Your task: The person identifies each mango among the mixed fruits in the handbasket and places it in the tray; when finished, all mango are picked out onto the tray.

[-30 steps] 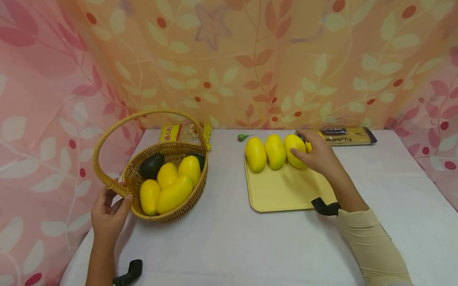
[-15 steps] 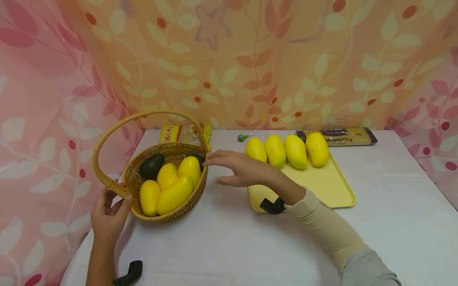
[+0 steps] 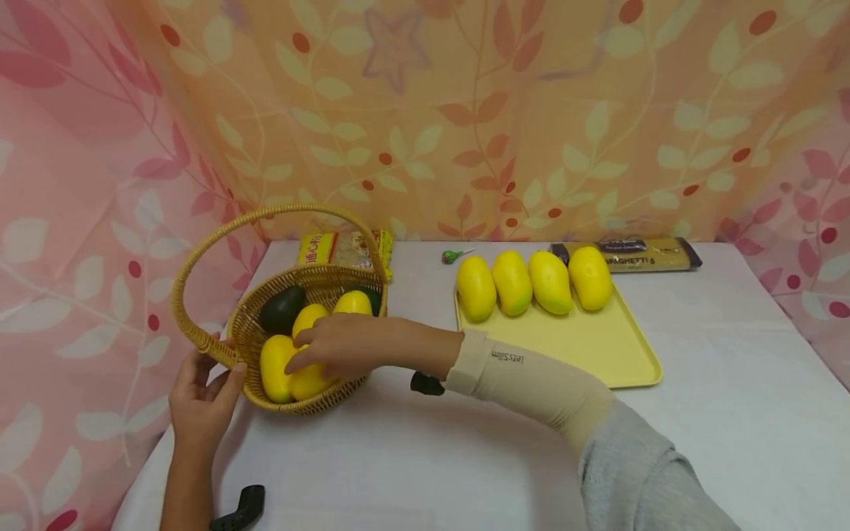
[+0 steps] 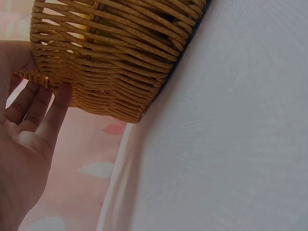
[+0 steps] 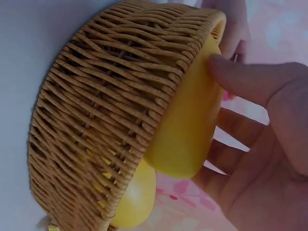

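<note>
My left hand (image 3: 202,402) grips the wicker basket (image 4: 110,62) on its left side, where the arched handle (image 3: 199,251) meets the rim. My right hand (image 3: 355,343) reaches over the basket's right side. Its thumb and fingers are around a yellow mango (image 5: 187,120), which lies lengthwise along the rim in the right wrist view. Beside it in the basket is another mango (image 3: 274,369), with more mangoes partly covered by the right hand. A dark green avocado (image 3: 282,310) lies at the back left, and a second dark green fruit (image 3: 372,295) shows at the back right.
A yellow tray (image 3: 584,354) on the right bears several mangoes (image 3: 511,284) in a row along its back edge. Behind it lie a spaghetti pack (image 3: 651,254) and a green lollipop (image 3: 453,257). A yellow food packet (image 3: 339,249) lies behind the basket.
My right hand has let go of the rightmost mango on the tray and swung left into the basket, onto a mango there. The left hand has stayed at the handle.
</note>
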Motion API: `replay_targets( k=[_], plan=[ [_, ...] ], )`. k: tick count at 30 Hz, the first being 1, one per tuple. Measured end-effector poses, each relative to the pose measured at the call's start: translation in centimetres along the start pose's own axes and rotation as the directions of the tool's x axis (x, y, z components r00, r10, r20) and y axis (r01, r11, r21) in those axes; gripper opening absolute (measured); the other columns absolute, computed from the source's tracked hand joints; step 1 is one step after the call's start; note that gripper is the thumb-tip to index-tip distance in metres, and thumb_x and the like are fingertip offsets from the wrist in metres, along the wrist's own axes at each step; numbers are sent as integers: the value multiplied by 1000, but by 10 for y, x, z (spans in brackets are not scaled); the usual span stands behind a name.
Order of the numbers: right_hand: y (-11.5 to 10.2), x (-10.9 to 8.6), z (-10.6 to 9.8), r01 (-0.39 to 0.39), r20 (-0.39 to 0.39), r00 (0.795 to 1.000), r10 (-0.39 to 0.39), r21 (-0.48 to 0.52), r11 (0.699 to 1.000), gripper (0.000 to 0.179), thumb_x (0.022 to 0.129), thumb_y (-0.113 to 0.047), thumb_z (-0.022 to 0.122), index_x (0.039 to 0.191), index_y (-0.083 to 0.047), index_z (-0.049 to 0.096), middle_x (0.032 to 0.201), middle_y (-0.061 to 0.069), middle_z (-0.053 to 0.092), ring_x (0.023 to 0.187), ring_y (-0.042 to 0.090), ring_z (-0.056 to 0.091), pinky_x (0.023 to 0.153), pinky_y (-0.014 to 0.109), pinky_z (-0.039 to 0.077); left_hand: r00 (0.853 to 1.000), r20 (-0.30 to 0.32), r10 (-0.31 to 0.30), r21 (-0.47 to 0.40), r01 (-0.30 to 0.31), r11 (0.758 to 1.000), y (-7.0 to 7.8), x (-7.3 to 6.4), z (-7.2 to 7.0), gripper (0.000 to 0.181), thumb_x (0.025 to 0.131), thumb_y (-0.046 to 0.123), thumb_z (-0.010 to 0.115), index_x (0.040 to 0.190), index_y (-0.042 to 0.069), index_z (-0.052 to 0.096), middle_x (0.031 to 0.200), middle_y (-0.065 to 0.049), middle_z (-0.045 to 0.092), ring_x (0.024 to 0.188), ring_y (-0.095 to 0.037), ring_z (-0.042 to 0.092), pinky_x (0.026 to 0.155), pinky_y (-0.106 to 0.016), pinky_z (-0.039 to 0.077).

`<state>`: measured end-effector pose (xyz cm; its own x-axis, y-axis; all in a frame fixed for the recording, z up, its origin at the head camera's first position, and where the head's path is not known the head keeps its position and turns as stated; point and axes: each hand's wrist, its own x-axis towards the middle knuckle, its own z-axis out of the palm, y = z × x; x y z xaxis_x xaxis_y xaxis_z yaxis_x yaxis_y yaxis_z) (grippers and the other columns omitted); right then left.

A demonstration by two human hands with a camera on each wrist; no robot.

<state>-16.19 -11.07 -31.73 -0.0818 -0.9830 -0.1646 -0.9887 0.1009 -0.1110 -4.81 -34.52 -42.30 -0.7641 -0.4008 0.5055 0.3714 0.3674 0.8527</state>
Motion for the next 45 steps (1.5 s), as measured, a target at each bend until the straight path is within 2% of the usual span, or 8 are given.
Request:
replay_targets(
  k=[7,16,21,27,31,37,41,45],
  plan=[
    [2,10,-2,-37,157,987,19,109,993,55,98,-11,65,148,-27,52,132,-2,57,104,12,54,93,18,46,999,-8,-34,5,34,999,2,-1,1,61,83,-22,65,139,-3,53,126,-21,59,115,-22,58,90,-17,51],
    [2,11,-6,-48,162,986,25,140,989,60,94,-4,68,146,-30,54,125,-3,55,99,13,52,87,18,46,997,-17,-69,12,69,998,7,-1,2,59,85,-20,65,140,-2,53,126,-20,59,117,-22,57,91,-17,50],
    [4,7,-7,-34,102,995,14,202,979,63,91,-1,69,145,-30,54,125,-1,53,97,14,51,84,17,46,998,-20,-68,47,68,997,7,-1,2,60,84,-20,65,140,0,53,127,-20,59,117,-22,58,91,-17,50],
    [8,3,-6,-26,40,999,15,288,957,66,90,0,69,146,-29,53,127,-1,51,98,13,50,82,15,45,998,-14,-54,10,54,998,5,-1,1,59,84,-21,64,139,-2,53,126,-20,59,117,-22,58,91,-17,50],
    [10,1,-3,11,-45,999,4,339,941,64,90,-3,71,147,-25,53,133,0,52,109,10,48,92,12,42,999,-11,-46,-22,46,999,5,-1,1,59,85,-21,64,139,-2,53,124,-18,60,116,-23,57,91,-17,50],
    [19,-2,6,95,-194,981,-15,409,908,61,92,-8,71,148,-18,51,140,-1,53,121,6,44,103,12,33,1000,-5,-24,59,24,998,3,0,2,61,84,-20,66,140,0,53,126,-18,60,117,-22,58,91,-17,50],
    [22,-8,14,129,-264,965,7,493,860,60,93,-10,70,150,-15,48,145,-3,51,125,3,41,107,13,29,999,-13,-43,69,44,997,4,0,2,62,84,-19,67,140,1,53,126,-15,60,117,-20,58,91,-15,50],
    [25,-17,22,161,-326,944,57,602,782,63,94,-10,70,151,-10,44,149,0,47,124,6,43,103,17,39,997,-22,-68,62,70,996,4,-1,1,61,84,-19,67,141,0,52,127,-15,60,117,-19,57,90,-15,50]
  ],
)
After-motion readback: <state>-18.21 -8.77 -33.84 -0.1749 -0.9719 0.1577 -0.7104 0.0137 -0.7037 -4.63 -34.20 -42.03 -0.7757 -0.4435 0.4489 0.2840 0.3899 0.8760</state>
